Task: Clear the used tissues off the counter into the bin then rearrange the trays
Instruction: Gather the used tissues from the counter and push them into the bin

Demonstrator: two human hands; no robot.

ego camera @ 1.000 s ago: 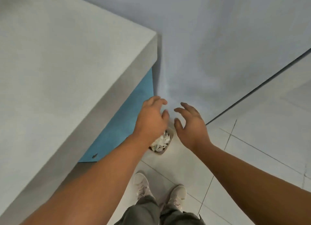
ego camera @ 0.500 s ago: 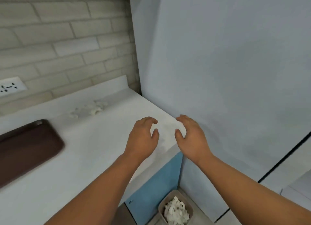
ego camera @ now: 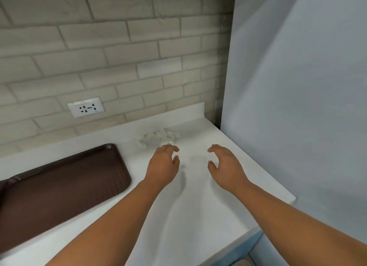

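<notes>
A small heap of crumpled white tissues (ego camera: 157,138) lies on the white counter (ego camera: 198,206) near the back wall. My left hand (ego camera: 162,164) hovers just in front of the heap, fingers loosely curled, holding nothing. My right hand (ego camera: 225,164) is beside it to the right, also empty with relaxed fingers. A brown tray (ego camera: 65,184) lies on the counter at the left, and the edge of a second one (ego camera: 2,186) shows at the far left. The bin is only a sliver (ego camera: 241,262) at the bottom edge.
A brick wall with a white socket (ego camera: 85,107) rises behind the counter. A pale blue wall (ego camera: 297,106) closes off the right side, right beside the counter's end. The counter's front corner (ego camera: 292,198) is at the right.
The view has risen from the bin on the floor to the counter. Both empty hands have moved up and forward over the counter toward the tissue heap.
</notes>
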